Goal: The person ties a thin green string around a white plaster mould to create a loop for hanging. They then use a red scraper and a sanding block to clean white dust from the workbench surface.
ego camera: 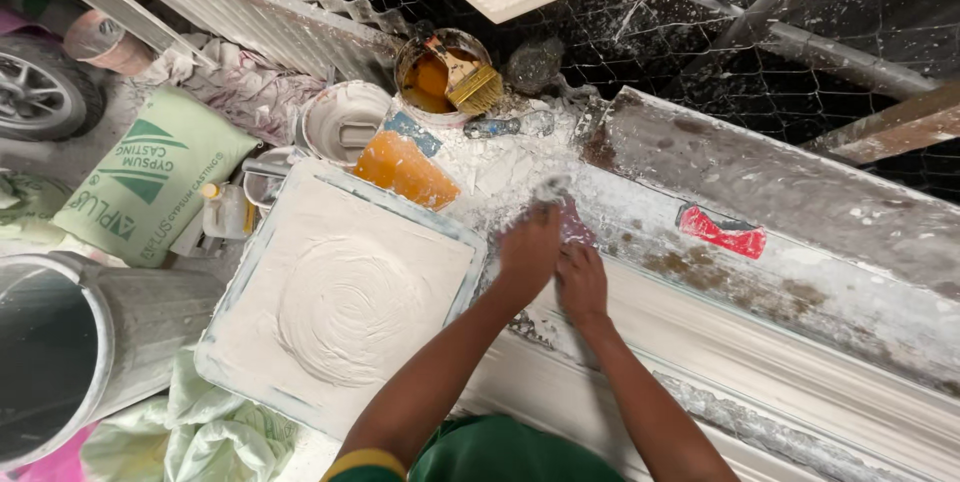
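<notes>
I see matt, chalky plaster slab (345,302) left of my left hand (530,247); rough, powder-crusted worktop (800,232) to its right; glossy metal bin (70,352) far left.

two hands (530,247) (582,282), one brush (470,82), one square mould (345,292), one green sack (155,177), one red scraper (722,232)

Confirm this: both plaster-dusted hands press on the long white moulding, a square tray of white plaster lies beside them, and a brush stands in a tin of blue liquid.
One detail is wrong. In the head view the yellow-bristled brush stands in a round tin of orange-brown liquid, not blue. The left hand and right hand do press on the long white moulding, beside the square tray of white plaster.
</notes>
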### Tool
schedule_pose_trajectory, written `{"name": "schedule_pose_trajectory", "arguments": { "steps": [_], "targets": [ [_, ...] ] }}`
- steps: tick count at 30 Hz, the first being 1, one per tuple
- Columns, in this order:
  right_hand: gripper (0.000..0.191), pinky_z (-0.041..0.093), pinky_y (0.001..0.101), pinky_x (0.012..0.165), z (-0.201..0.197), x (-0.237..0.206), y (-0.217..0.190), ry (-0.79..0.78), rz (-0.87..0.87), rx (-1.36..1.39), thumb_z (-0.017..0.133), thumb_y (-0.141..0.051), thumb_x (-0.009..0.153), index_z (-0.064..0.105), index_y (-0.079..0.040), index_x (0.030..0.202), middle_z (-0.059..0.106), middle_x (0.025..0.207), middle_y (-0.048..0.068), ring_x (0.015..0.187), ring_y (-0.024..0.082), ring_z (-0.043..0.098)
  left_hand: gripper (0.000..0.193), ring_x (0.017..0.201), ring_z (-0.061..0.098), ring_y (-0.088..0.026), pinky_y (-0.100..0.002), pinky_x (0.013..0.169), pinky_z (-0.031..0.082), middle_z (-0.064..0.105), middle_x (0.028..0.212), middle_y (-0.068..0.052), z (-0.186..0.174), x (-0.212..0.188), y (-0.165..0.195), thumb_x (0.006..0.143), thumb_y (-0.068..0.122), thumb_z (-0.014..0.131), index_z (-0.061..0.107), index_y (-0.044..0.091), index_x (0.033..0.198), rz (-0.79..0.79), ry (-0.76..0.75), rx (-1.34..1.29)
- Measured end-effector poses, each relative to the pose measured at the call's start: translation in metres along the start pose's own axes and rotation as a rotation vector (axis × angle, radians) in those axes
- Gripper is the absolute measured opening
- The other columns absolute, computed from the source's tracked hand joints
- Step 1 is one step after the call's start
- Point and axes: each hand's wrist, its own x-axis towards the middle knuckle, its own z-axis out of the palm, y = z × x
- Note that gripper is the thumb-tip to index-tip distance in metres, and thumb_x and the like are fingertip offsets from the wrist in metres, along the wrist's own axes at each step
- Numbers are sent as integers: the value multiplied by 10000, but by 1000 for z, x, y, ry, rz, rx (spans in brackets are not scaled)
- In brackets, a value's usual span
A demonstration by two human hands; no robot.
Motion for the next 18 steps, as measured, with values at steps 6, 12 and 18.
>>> {"name": "schedule_pose_trajectory", "arguments": {
  "steps": [6,12,18],
  "targets": [
    [447,419,455,1147,-58,-25,48,155,-15,74,681,99,766,728,-102,1163,673,1244,98,1262,330,551,460,1089,609,-438,-501,870,556,446,1413,-321,35,-81,-21,879,15,590,520,-8,1333,54,92,-42],
    [404,357,487,1226,-79,-45,81,318,184,37,601,136,856,677,-80,1189,645,1256,104,1319,313,542,341,1114,575,-476,-538,812,548,450,1379,-336,43,-109,4,901,107,624,554,-1,1217,137,-118,-173],
    [316,342,493,1251,-46,-41,83,412,304,219,567,59,923,657,-58,1202,606,1371,135,1397,327,516,279,873,698,-299,-418,711,602,698,1048,-184,-12,-8,-40,1027,73,546,570,-27,1286,153,39,145]
  ]
}}
